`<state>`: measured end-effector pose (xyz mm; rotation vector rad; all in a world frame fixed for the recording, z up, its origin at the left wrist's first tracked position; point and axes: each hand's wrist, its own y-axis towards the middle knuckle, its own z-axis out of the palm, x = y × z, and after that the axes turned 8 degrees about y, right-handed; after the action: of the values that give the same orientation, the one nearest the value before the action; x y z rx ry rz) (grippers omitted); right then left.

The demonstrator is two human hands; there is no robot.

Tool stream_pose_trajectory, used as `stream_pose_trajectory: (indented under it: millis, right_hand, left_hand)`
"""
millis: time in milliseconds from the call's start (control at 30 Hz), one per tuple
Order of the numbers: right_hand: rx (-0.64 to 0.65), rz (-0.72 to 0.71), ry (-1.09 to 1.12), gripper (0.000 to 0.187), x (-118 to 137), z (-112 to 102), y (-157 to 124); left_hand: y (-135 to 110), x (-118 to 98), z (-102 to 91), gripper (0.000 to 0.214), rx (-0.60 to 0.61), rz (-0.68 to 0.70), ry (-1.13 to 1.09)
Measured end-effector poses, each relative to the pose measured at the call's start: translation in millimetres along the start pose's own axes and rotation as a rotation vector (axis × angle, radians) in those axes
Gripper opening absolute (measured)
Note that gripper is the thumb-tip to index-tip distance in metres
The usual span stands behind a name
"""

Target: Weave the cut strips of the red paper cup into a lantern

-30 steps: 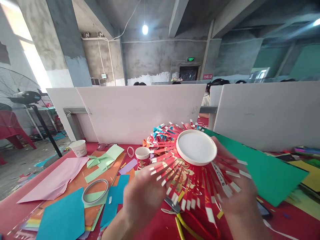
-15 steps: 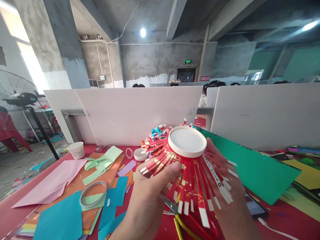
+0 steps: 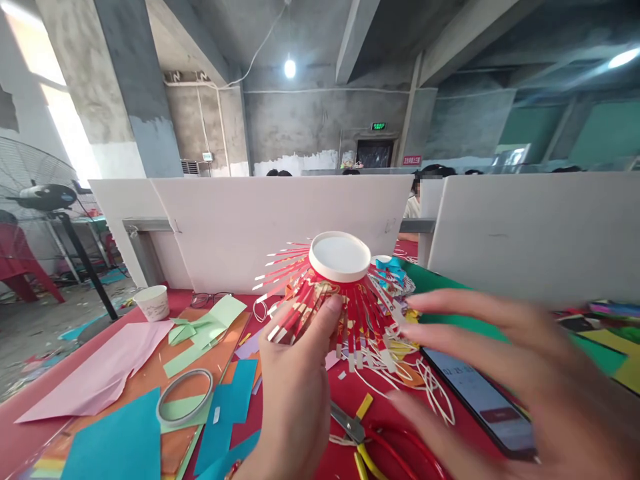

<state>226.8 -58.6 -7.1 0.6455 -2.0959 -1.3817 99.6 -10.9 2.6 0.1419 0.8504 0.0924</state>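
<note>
A red paper cup (image 3: 357,300), its wall cut into many strips with white tips, is held upside down in my left hand (image 3: 300,360), thumb on the front. Its white base faces up and the strips fan outward all round. My right hand (image 3: 505,373) is apart from the cup, to its right, blurred, with the fingers spread and nothing between them. Below the cup lie scissors (image 3: 353,427) with red handles. Under my right hand a phone (image 3: 480,400) lies lit on the red table. White string (image 3: 435,393) lies loosely tangled beside it.
On the left are a white cup (image 3: 153,303), a tape roll (image 3: 185,398), blue paper (image 3: 117,437), pink paper (image 3: 95,370) and pale green paper (image 3: 215,327). A green sheet (image 3: 460,327) lies on the right. White partition boards (image 3: 280,227) stand behind; a person is partly visible through the gap.
My right hand has let go of the cup and moved right, its fingers spreading. The cup has shifted left and up in my left hand, uncovering the phone and string.
</note>
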Motion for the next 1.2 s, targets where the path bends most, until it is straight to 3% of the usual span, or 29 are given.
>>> stream_pose_trajectory:
  millis: [33, 67, 133, 300, 700, 900, 1200]
  right_hand:
    - [0.101, -0.143, -0.052, 0.036, 0.7, 1.8, 0.7]
    - [0.097, -0.087, -0.118, 0.037, 0.0, 4.5, 2.1]
    - [0.156, -0.162, -0.135, 0.033, -3.5, 11.8, 5.8]
    - [0.159, -0.212, -0.098, 0.021, -8.5, 29.0, 9.3]
    - [0.088, -0.252, -0.092, 0.016, 0.3, 32.7, 5.5]
    - [-0.014, -0.233, -0.099, 0.017, 5.9, 39.9, 5.9]
    - [-0.134, -0.215, -0.151, 0.016, 8.1, 45.0, 4.1]
  left_hand:
    - [0.8, 1.4, -0.7, 0.008, 0.009, -0.007, -0.012]
    - [1.6, 2.3, -1.5, 0.007, 0.018, -0.013, -0.016]
    - [3.3, 3.0, -3.7, 0.007, 0.021, -0.018, -0.006]
    - [6.3, 0.2, -10.0, 0.005, 0.009, -0.002, 0.004]
    - [7.6, -3.1, -13.9, 0.02, 0.088, 0.027, 0.03]
    - [4.3, -0.1, -15.2, 0.013, -0.025, 0.074, 0.06]
    - [-0.3, 0.5, -11.3, 0.012, -0.069, 0.128, 0.09]
